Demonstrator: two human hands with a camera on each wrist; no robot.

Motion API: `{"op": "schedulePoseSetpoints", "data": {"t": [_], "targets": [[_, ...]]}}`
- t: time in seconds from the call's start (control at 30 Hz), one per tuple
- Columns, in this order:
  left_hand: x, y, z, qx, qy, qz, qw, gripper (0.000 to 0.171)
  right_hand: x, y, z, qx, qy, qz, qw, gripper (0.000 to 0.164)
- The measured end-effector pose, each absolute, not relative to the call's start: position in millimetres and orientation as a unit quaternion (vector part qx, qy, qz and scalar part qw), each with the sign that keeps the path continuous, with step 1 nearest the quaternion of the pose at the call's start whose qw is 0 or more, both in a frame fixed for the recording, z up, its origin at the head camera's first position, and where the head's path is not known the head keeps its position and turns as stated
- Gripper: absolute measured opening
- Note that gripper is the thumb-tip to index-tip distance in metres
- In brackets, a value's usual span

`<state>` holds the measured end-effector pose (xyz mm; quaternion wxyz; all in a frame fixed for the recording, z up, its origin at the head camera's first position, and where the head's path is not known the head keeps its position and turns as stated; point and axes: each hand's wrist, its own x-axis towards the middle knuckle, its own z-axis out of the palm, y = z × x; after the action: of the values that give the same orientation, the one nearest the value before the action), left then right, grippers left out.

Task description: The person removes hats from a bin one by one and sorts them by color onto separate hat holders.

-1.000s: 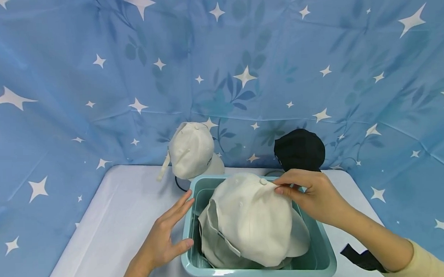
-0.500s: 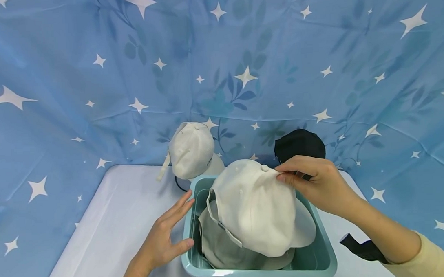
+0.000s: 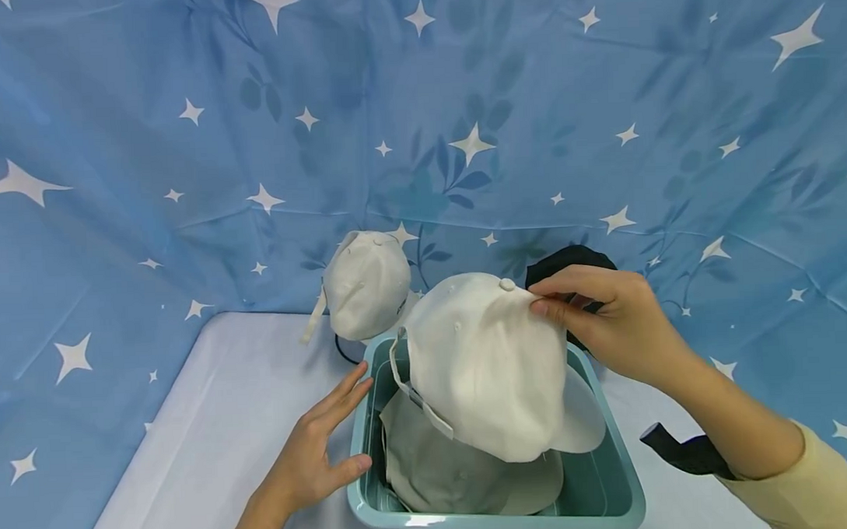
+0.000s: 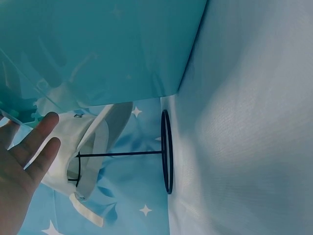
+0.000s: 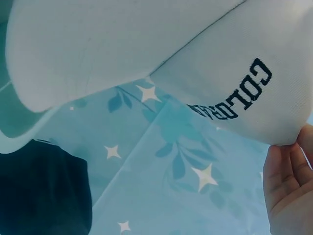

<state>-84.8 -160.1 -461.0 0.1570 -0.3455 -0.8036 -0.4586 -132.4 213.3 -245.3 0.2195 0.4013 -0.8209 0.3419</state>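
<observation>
The right hand (image 3: 618, 328) pinches the white cap (image 3: 490, 371) by its crown over the teal bin (image 3: 488, 521); so slight a hold could slip. The left hand (image 3: 311, 459) is by the rim, fingers spread.

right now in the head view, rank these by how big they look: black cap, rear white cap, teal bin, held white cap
1. Teal bin
2. Held white cap
3. Rear white cap and black cap: order unsure, as the right hand hides much of the black cap
</observation>
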Motion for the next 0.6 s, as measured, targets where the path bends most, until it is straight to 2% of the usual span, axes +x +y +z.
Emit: {"op": "schedulePoseSetpoints", "data": {"t": [0.17, 0.6], "targets": [[-85, -160, -461, -0.345, -0.803, -0.46, 0.157, 0.082, -139, 206, -238, 0.385, -0.827, 0.339, 0.231, 0.034], [-86, -160, -459, -0.352, -0.796, -0.464, 0.165, 0.078, -169, 182, -232, 0.338, -0.857, 0.318, 0.222, 0.019]]}}
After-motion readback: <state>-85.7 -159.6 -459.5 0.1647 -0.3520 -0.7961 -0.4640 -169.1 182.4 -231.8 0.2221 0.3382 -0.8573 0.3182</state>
